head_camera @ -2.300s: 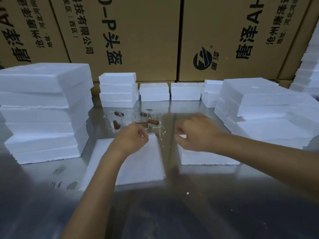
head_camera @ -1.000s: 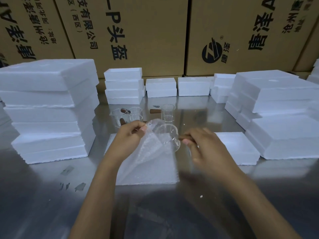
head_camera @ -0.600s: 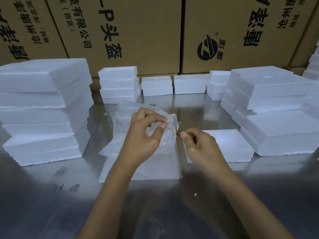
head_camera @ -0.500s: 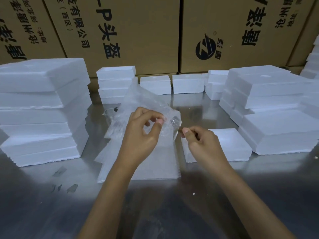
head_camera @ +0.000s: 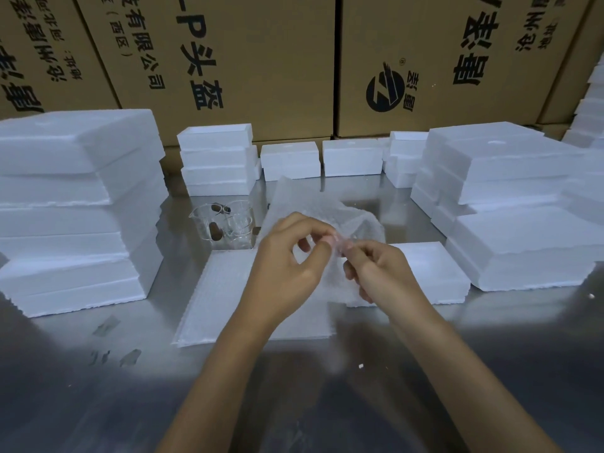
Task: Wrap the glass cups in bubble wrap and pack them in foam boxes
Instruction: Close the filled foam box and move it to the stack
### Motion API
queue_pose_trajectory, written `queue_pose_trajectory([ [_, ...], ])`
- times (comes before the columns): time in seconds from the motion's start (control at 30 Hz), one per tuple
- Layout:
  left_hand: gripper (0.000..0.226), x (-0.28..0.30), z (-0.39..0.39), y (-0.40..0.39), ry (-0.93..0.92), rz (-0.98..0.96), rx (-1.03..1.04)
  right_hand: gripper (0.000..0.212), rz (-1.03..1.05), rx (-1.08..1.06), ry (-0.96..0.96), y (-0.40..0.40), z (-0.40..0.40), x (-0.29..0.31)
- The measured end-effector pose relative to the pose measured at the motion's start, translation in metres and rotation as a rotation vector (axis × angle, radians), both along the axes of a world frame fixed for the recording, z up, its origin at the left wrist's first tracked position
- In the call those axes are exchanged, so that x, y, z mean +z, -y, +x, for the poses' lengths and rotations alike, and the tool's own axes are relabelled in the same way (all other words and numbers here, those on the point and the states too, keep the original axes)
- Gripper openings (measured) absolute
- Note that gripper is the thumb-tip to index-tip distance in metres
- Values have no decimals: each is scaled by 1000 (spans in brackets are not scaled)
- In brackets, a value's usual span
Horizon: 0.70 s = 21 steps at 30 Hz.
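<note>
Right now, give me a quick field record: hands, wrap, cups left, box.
left hand: pinches bubble wrap
right hand: pinches bubble wrap
bubble wrap: lifted, bunched; whether a cup is inside cannot be told
loose glass cups: clustered on table, unwrapped
wrap sheets: flat under the hands
foam box: beside right hand

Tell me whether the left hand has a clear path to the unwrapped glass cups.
Probably yes: the glass cups stand just beyond the left hand with nothing between, but it is pinching the bubble wrap and must let go first.
</note>
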<state>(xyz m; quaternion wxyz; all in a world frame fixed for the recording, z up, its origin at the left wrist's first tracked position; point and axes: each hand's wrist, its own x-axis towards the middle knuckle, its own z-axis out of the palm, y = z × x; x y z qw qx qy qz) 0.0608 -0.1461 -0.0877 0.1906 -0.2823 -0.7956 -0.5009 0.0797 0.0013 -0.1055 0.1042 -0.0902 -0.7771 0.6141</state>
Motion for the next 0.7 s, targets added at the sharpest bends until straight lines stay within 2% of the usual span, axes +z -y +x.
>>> queue_pose_trajectory([
  [0.07, 18, 0, 6, -5, 99, 57, -140, 27, -38, 19, 14, 0, 1, -2],
  [0.13, 26, 0, 8, -5, 152, 216, -128, 28, -152, 41, 38, -2, 1, -1],
  [0.2, 28, -1, 1, 1, 60, 315, 133, 39, -219, 77, 66, -6, 1, -1],
  [0.27, 32, -2, -10, 12, 35, 329, 394, 34, -205, 120, 59, -11, 0, 1],
  [0.3, 37, -4, -16, 19, 81, 324, 432, 28, -189, 136, 43, -13, 0, 2],
  [0.37, 44, -9, -28, 29, 291, 328, 370, 22, -188, 158, 13, -13, 1, 4],
  [0.47, 34, -15, -33, 34, 589, 462, 146, 17, -305, 198, -31, -13, 0, 3],
  [0.53, 19, -16, -31, 30, 623, 529, 70, 18, -462, 245, -30, -12, 1, 3],
  [0.6, 15, -17, -30, 26, 612, 515, 37, 26, -614, 319, -30, -12, 2, 2],
  [0.7, 34, -17, -29, 23, 655, 579, -153, 39, -657, 332, -15, -7, 6, 2],
])
